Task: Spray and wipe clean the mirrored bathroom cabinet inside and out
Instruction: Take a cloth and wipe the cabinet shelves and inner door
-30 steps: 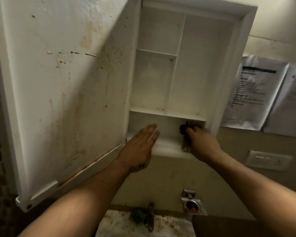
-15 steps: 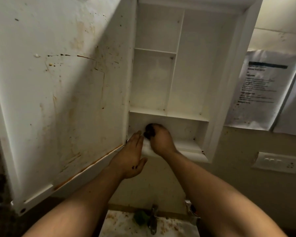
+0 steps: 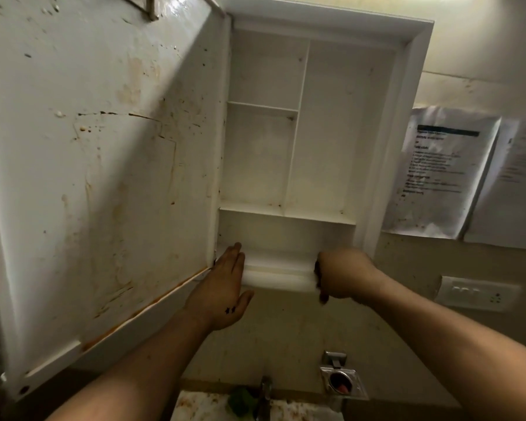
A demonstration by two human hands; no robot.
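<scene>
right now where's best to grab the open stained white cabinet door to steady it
Probably pinch the stained white cabinet door along its thin bottom edge, from below, with the left hand that sits beside it; the inner face is flat, no handle in view.

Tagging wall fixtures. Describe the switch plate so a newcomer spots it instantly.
Start at the open white cabinet, then drop below the two paper notices hanging to its right. The switch plate is the white rectangle on the beige wall there; unlike the notices it is small and carries switches, not print.
</scene>
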